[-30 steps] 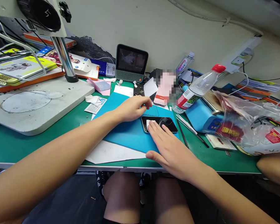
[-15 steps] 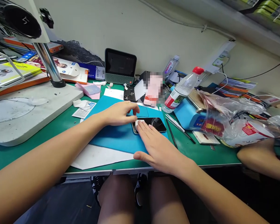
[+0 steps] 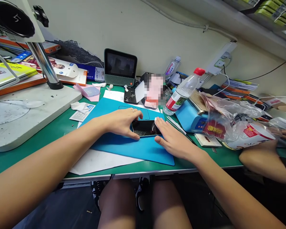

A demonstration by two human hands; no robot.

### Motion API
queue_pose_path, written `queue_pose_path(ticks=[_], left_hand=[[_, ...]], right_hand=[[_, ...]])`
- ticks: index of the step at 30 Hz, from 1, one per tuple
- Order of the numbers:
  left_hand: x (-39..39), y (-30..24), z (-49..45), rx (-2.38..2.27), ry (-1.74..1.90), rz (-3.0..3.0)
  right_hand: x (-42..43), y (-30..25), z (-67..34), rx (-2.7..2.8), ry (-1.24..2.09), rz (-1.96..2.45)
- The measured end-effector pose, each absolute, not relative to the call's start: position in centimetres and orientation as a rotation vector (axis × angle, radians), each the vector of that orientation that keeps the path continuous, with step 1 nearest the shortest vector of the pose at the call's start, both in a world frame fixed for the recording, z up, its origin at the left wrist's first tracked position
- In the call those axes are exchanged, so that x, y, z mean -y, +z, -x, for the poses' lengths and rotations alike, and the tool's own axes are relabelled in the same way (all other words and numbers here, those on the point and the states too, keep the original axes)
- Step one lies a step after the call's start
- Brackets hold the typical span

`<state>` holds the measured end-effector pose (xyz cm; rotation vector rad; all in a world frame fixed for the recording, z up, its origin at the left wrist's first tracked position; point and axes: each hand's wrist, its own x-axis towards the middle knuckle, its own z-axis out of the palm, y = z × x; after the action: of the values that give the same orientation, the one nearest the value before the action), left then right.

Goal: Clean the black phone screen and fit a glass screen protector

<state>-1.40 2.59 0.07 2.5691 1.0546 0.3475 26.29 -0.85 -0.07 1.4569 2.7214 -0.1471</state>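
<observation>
A smartphone (image 3: 144, 128) with a dark, glossy screen lies on a blue mat (image 3: 124, 147). Its left end sits between the thumb and fingers of my left hand (image 3: 122, 123), which grips it by its long edges. At the right end, my right hand (image 3: 175, 138) presses a small white wipe (image 3: 155, 120) against the screen with its fingertips. Most of the wipe is hidden under those fingers. White paper (image 3: 105, 162) sticks out below the mat. A torn sachet (image 3: 82, 113) with crumpled white tissue lies left of the mat.
A microscope stand base (image 3: 69, 105) fills the left. Behind the mat are a small display (image 3: 120, 67) and an opened black phone (image 3: 131, 95). To the right stand a plastic bottle (image 3: 178, 97), a blue device (image 3: 190, 117) and a plastic bag (image 3: 233, 111). Another person's arm (image 3: 259, 162) rests far right.
My right hand has slid the wipe rightward across the screen to its right end. My left hand has come down around the phone's left end. The view has shifted slightly.
</observation>
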Motion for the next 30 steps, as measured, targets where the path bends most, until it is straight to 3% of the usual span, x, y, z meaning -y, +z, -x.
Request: queue_pose_path(ticks=[8, 17, 30], left_hand=[[-2.6, 0.1, 1.3, -1.030, 0.367, -2.545], [-3.5, -0.2, 2.8, -1.011, 0.663, -2.417], [-3.5, 0.0, 2.9, -1.047, 0.575, -2.445]], right_hand=[[2.3, 0.1, -22.8, -2.786, -0.256, -1.409], [3.4, -0.1, -17.2, -3.019, -0.483, -1.236], [6.4, -0.2, -21.9, -2.962, -0.214, -1.154]])
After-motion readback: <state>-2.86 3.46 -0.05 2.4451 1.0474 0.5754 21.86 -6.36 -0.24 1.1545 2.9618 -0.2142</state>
